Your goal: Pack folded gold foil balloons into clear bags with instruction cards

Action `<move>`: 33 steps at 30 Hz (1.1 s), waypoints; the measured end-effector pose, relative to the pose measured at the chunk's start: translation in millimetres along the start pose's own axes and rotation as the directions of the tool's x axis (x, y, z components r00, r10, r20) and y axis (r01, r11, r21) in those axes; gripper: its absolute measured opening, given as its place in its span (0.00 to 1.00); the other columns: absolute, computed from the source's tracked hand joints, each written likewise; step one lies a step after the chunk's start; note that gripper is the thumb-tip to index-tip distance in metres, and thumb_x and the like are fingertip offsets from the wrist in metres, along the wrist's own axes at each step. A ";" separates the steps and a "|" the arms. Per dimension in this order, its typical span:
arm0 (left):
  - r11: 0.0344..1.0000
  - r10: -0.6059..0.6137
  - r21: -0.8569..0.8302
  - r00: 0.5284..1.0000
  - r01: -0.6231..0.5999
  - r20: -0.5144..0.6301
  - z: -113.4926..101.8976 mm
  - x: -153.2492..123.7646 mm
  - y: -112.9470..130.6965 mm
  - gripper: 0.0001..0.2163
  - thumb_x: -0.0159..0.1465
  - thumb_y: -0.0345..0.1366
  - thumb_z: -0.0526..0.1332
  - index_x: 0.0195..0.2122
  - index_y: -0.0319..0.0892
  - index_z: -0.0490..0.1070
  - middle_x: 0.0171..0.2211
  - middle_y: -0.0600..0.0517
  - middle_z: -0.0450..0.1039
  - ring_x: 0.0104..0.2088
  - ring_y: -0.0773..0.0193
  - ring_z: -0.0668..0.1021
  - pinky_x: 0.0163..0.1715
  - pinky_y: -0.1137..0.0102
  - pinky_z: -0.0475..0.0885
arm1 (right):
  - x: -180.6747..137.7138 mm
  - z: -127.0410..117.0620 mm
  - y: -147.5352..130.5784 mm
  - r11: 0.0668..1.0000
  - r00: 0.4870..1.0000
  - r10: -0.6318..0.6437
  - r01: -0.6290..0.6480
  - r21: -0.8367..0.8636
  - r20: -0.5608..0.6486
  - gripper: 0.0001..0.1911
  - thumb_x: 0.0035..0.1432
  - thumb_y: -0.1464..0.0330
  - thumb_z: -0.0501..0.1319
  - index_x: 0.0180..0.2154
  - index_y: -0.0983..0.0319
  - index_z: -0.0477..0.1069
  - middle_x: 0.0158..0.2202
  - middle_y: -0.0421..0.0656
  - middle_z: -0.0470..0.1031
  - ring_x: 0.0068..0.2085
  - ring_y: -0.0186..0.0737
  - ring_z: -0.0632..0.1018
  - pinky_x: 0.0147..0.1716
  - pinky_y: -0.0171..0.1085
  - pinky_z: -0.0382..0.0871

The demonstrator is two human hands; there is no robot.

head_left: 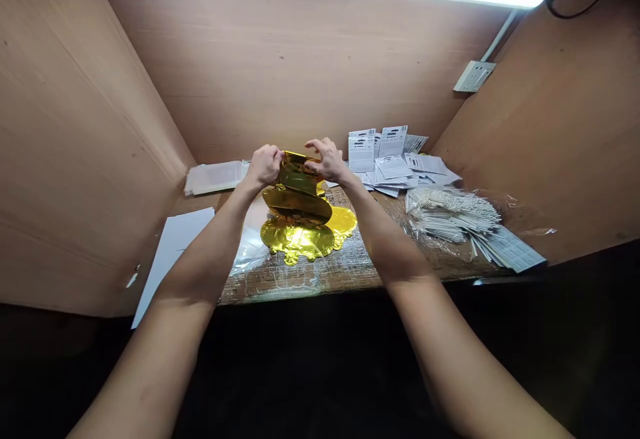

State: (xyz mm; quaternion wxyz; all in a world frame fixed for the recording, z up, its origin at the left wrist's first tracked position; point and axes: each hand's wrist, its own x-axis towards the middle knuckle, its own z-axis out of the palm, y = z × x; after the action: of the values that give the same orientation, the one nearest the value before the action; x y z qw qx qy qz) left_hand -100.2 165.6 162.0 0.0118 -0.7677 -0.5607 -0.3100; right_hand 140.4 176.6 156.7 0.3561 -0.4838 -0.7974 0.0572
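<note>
A shiny gold foil balloon (299,189), flat and folded, is held up off the bench. My left hand (266,164) is closed, pinching its upper left edge. At the upper right edge is my right hand (327,159), its fingers apart and curved; the thumb overlaps the foil, and the index finger is lifted off it. Below, more gold foil (300,239) with rounded, wavy edges lies on the bench, and another piece (343,222) shows at its right. Whether these join the held part is hard to make out.
Printed white cards (393,165) are piled at the back right. Before them lies an opened clear bag of thin white sticks (455,212). Clear plastic sleeves (217,177) and white sheets (173,245) lie at the left. Wooden panels (310,65) enclose the bench.
</note>
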 end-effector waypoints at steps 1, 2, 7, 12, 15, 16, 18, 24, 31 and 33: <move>1.000 0.023 0.001 1.000 -0.023 -0.012 -6.2 8.7 2.5 0.13 0.74 0.40 0.53 0.35 0.44 0.71 0.42 0.39 0.77 0.45 0.49 0.77 0.51 0.57 0.72 | 8.2 -8.2 -2.3 0.998 0.999 -0.032 0.032 -0.053 0.000 0.10 0.64 0.66 0.64 0.46 0.59 0.78 0.52 0.52 0.76 0.55 0.56 0.73 0.55 0.55 0.66; 0.999 0.040 -0.005 0.999 -0.041 -0.032 -13.2 16.4 5.4 0.13 0.75 0.40 0.53 0.35 0.44 0.71 0.43 0.39 0.77 0.46 0.48 0.77 0.53 0.57 0.72 | 16.2 -16.8 -5.3 0.994 0.998 -0.058 0.058 -0.094 0.001 0.08 0.65 0.67 0.62 0.45 0.59 0.78 0.53 0.53 0.75 0.56 0.58 0.72 0.56 0.58 0.65; 0.986 0.156 -0.001 0.943 -0.164 -0.294 -60.2 20.2 35.9 0.16 0.70 0.49 0.67 0.49 0.43 0.73 0.56 0.37 0.72 0.62 0.41 0.71 0.65 0.48 0.66 | 26.2 -66.3 -34.3 0.958 0.967 -0.253 0.244 -0.149 -0.045 0.11 0.75 0.66 0.53 0.44 0.61 0.74 0.49 0.52 0.74 0.57 0.59 0.72 0.61 0.62 0.59; 0.922 0.387 0.019 0.921 -0.387 -0.053 -77.3 -59.1 79.8 0.14 0.73 0.44 0.62 0.54 0.42 0.75 0.55 0.41 0.77 0.65 0.39 0.72 0.66 0.41 0.62 | -62.5 -95.2 -65.5 0.913 0.916 -0.399 0.401 -0.070 0.049 0.13 0.78 0.65 0.52 0.45 0.58 0.75 0.47 0.47 0.77 0.56 0.52 0.75 0.66 0.60 0.56; 0.883 0.468 -0.015 0.875 -0.470 0.122 -52.8 -143.5 86.7 0.12 0.76 0.37 0.55 0.48 0.44 0.79 0.55 0.43 0.80 0.61 0.44 0.77 0.61 0.47 0.68 | -152.4 -75.6 -65.7 0.897 0.885 -0.442 0.439 0.057 0.144 0.11 0.77 0.70 0.54 0.44 0.54 0.76 0.54 0.45 0.80 0.57 0.50 0.78 0.66 0.58 0.59; 0.882 0.470 -0.032 0.870 -0.471 0.153 -41.2 -174.3 85.4 0.12 0.76 0.35 0.55 0.48 0.45 0.80 0.56 0.43 0.81 0.61 0.45 0.78 0.60 0.49 0.70 | -183.8 -63.2 -63.0 0.898 0.882 -0.440 0.429 0.097 0.169 0.12 0.76 0.71 0.55 0.44 0.54 0.76 0.56 0.45 0.81 0.58 0.49 0.79 0.66 0.58 0.61; 0.884 0.467 -0.074 0.857 -0.462 0.218 -17.8 -233.6 80.0 0.13 0.74 0.30 0.56 0.49 0.46 0.81 0.56 0.44 0.82 0.61 0.46 0.79 0.57 0.51 0.73 | -243.0 -35.0 -56.6 0.905 0.880 -0.419 0.387 0.174 0.224 0.11 0.76 0.72 0.56 0.43 0.54 0.76 0.56 0.47 0.83 0.58 0.49 0.81 0.65 0.57 0.65; 0.933 0.340 -0.233 0.883 -0.275 0.322 16.4 -330.5 67.8 0.17 0.72 0.26 0.56 0.58 0.46 0.77 0.51 0.43 0.84 0.54 0.49 0.84 0.53 0.54 0.78 | -336.0 7.8 -55.6 0.947 0.954 -0.122 0.030 0.320 0.273 0.11 0.76 0.68 0.55 0.43 0.57 0.76 0.46 0.48 0.87 0.52 0.50 0.85 0.57 0.53 0.71; 0.936 0.345 -0.126 0.925 -0.327 0.160 13.9 -306.7 70.5 0.30 0.71 0.44 0.68 0.73 0.47 0.66 0.75 0.35 0.61 0.76 0.37 0.64 0.72 0.44 0.64 | -268.5 8.6 -55.6 0.903 0.838 0.315 -0.409 0.130 0.446 0.12 0.73 0.64 0.59 0.37 0.60 0.77 0.34 0.45 0.82 0.35 0.43 0.79 0.38 0.39 0.69; 0.912 0.410 -0.126 0.867 -0.390 0.282 16.6 -293.8 70.5 0.28 0.72 0.44 0.67 0.72 0.45 0.69 0.75 0.35 0.62 0.76 0.37 0.64 0.72 0.45 0.64 | -247.1 13.2 -51.8 0.912 0.799 0.351 -0.411 0.016 0.489 0.11 0.71 0.68 0.60 0.36 0.62 0.78 0.37 0.47 0.84 0.39 0.45 0.80 0.41 0.38 0.68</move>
State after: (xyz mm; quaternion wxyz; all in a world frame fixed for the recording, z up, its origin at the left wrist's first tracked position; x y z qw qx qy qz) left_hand -83.8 -105.3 28.1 -0.0348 -0.9054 -0.3741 -0.1978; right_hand 163.1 -48.0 42.9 0.1592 -0.5828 -0.7411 0.2929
